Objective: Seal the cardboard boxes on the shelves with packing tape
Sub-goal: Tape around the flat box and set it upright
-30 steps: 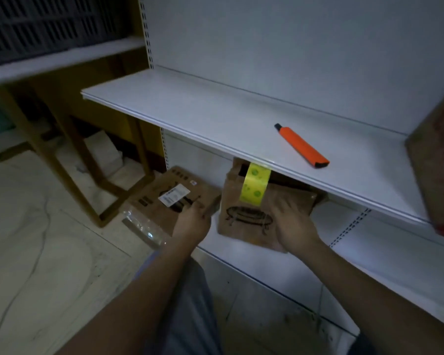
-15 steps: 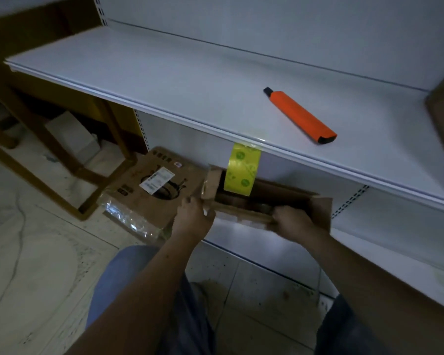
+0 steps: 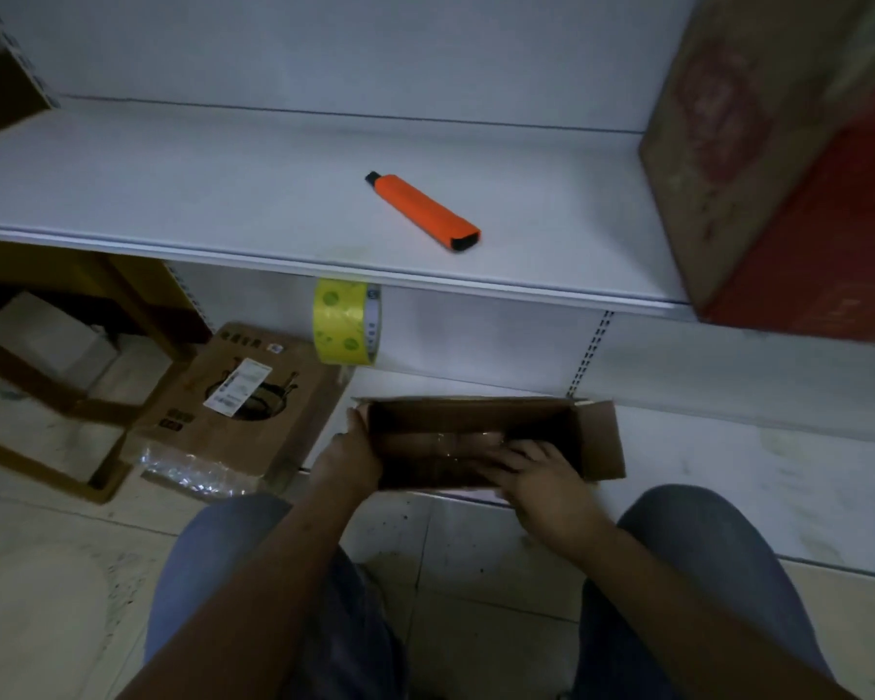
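Observation:
An open brown cardboard box lies on the lowest white shelf, its flaps spread and its dark inside facing me. My left hand grips the box's left end flap. My right hand lies over the near edge, fingers reaching inside onto the taped bottom. A roll of yellow packing tape stands on edge behind the box, partly tucked under the upper shelf. An orange utility knife lies on that upper shelf.
A flat brown carton with a white label leans at the left on the floor, clear plastic wrap beneath it. A large brown and red box stands at the right of the upper shelf. A wooden frame stands at far left. My knees are below.
The box has come down from its tilted position and now lies flat and open on the lowest shelf. My right hand has gone from its outer flap into the opening. The view has shifted down.

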